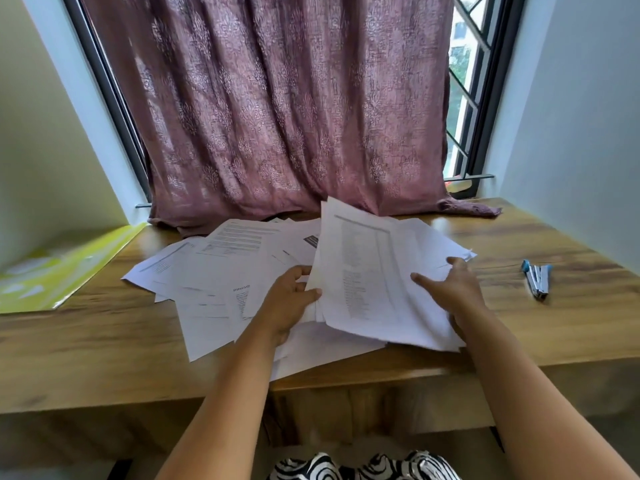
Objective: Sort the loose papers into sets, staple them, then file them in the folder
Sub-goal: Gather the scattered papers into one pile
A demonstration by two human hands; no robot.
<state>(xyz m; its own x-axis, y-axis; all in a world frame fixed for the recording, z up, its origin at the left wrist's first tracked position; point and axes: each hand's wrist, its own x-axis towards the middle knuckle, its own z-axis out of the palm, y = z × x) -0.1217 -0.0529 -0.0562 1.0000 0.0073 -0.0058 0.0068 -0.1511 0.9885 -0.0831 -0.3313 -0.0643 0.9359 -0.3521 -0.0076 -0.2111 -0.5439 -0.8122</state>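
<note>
Several loose printed papers (225,271) lie fanned out across the middle of the wooden table (104,341). My left hand (289,306) grips the left edge of a raised bundle of sheets (367,271), thumb on top. My right hand (453,289) rests on the bundle's right side with its fingers spread. The bundle tilts up at its far end. A yellow-green folder (59,268) lies at the table's left end. A blue and silver stapler (536,278) lies on its side at the right.
A mauve patterned curtain (277,116) hangs behind the papers, its hem on the table's back edge. White walls close in on both sides. A barred window (464,98) shows at the right. The table's front edge runs just below the paper pile.
</note>
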